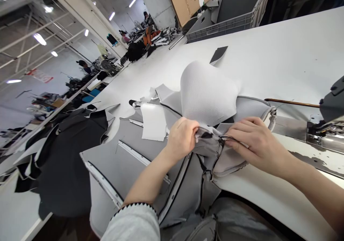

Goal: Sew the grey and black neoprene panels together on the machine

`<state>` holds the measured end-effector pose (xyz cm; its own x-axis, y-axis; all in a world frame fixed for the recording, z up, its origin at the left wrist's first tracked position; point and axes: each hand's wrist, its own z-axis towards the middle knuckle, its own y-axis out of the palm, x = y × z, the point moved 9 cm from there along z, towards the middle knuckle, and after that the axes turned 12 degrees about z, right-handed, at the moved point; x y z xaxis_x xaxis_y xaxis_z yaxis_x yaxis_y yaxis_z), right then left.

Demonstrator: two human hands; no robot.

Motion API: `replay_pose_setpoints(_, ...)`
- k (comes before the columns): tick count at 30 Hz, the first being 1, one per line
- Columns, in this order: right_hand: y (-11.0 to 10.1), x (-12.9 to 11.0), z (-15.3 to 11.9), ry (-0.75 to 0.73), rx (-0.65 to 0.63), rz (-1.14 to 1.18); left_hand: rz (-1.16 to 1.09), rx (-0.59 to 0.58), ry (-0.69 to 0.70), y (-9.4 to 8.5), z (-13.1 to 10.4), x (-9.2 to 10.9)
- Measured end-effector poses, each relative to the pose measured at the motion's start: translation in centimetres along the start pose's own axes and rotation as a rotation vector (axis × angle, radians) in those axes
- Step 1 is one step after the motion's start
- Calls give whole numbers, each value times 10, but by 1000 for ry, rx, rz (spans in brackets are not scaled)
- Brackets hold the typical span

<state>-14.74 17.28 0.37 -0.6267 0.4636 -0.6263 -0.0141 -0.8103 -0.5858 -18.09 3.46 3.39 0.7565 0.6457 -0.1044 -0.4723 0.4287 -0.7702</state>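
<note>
Head view has the left hand (180, 137) and right hand (258, 144) pinching bunched seams of the grey cloth (107, 158), spread over the table (285, 61) near the machine (331, 103), probably soft, floppy and bulky rather than fragile, best held at the thick seams

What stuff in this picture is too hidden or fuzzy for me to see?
All in the head view:
- Grey fabric: left hand and right hand cover the gripped edges.
- Machine: right edge cuts it off.
- Red banner: words too small, blurry.
- Far-off person: too small to tell what they're doing.
- Cardboard box: top edge cuts it off.
</note>
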Motion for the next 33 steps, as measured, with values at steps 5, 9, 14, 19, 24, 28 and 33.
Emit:
replay_pose_setpoints(5, -6, 18, -10, 103, 52, 173, -81, -256, -232, 29, 1, -10)
replay_pose_setpoints(9, -2, 30, -16, 185, 38, 253, -136, -347, -264, 44, 0, -8)
replay_pose_setpoints(14, 0, 37, -17, 231, 35, 335, -162, -364, -285, 48, -2, -10)
replay_pose_setpoints(19, 1, 40, -19, 255, 41, 364, -166, -342, -265, 47, -1, -9)
replay_pose_setpoints(24, 3, 41, -18, 256, 29, 352, -163, -323, -254, 46, -3, -6)
replay_pose_setpoints(28, -11, 42, -25, 205, 182, 147, -109, -326, -281, 73, -5, -22)
replay_pose_setpoints(33, -12, 28, -55, 81, 345, -171, 100, -325, -380, 127, 18, -71)
